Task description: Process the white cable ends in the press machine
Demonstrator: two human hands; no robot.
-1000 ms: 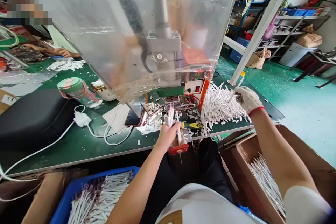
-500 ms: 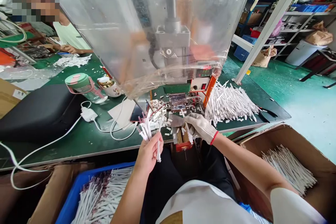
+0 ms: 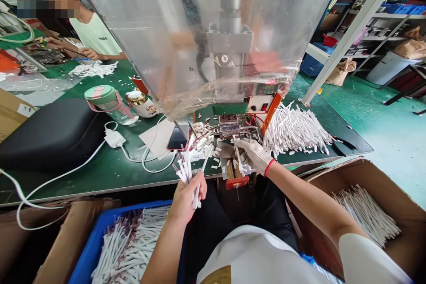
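My bare left hand [image 3: 189, 193] is closed round a bunch of white strips [image 3: 185, 165] with thin pinkish wire ends sticking up. My right hand [image 3: 255, 156], in a white knit glove with a red cuff, is closed on a single white strip [image 3: 238, 158]. It is at the front of a press machine [image 3: 229, 44], over a wooden block with a red front [image 3: 237, 182]. A small metal fixture [image 3: 229, 126] sits just behind the glove. Small white offcuts [image 3: 203, 146] lie scattered between the hands. The gloved fingertips are partly hidden.
A large pile of white strips [image 3: 296, 131] lies to the right, beside black-handled pliers [image 3: 342, 144]. A blue bin [image 3: 87, 242] and a cardboard box [image 3: 404, 193] hold more strips. At left are a cup [image 3: 111, 102], a white cable [image 3: 115, 138] and a black cushion [image 3: 56, 133]. Another person sits beyond.
The camera view has shifted slightly, so the machine appears further right and lower. Both hands keep their grip; the loose strip in my left hand has tilted. The gloved hand stays at the fixture.
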